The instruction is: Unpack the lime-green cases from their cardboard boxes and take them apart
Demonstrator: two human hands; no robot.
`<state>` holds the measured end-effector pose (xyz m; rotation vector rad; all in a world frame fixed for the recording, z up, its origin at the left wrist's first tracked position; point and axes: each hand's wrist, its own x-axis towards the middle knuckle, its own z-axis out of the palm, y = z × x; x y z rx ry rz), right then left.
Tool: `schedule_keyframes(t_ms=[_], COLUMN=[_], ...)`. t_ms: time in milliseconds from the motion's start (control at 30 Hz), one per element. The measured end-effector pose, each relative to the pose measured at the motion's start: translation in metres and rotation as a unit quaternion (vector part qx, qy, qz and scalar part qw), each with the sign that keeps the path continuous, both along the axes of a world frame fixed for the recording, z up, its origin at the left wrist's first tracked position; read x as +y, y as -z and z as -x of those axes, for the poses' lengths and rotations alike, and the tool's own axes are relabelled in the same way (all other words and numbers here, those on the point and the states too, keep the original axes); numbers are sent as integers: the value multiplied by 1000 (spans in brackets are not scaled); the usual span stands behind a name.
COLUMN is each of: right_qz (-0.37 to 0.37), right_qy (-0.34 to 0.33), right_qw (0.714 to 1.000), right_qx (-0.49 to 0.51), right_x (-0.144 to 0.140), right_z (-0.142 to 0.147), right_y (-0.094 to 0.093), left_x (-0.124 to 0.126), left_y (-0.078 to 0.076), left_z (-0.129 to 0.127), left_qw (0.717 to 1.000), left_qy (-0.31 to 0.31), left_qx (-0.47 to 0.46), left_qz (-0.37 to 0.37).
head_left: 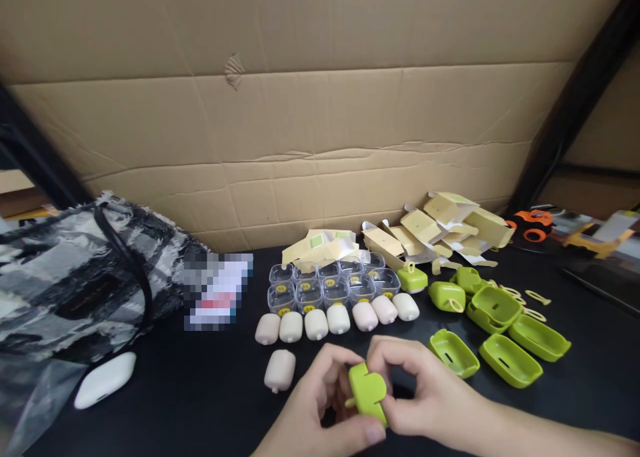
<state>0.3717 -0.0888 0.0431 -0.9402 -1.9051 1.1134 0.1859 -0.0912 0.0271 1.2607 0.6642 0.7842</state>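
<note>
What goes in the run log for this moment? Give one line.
left hand: holds green case | right hand: holds same case | nearby: row of beige cases, open green shells

Black table [200, 403] bears pale cases [337, 318], green shells [510, 359], clear boxes [333, 285], cartons [440, 230].

No words or numbers can be read. The small clear boxes [330, 285] have round yellow stickers, too tiny to read. The card [218, 298] at their 9 o'clock is blurred.

You're pinching a matt, rubbery green cover [367, 391] over a smooth black tabletop [200, 397], with clear glossy plastic cases [331, 285], creased cardboard backing [320, 143] and frayed woven cloth bag [75, 277].
</note>
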Motion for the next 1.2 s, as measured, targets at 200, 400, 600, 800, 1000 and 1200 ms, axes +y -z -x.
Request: schedule_keyframes(t_ms=[200,400,600,800,1000,1200], right_qz=[-49,1,-80,-177,-234,-233], right_qy=[14,10,57,-52,88,146], right_qw=[998,998,993,971,943,856], right_qx=[21,68,62,-152,-219,-438], right_x=[1,7,8,-4,10,41], right_z=[-2,-8,-21,-15,-46,-99], right_y=[-5,-5,-16,-27,-44,-50], left_x=[-5,-1,2,0,1,0], left_y=[-8,1,-2,-6,0,-3], left_z=[-3,-1,-2,3,3,4], left_qw=[997,996,995,998,999,998], left_qy=[-70,-56,-69,-16,-3,5], left_qx=[8,39,25,47,39,63], left_qz=[33,63,64,41,28,-3])
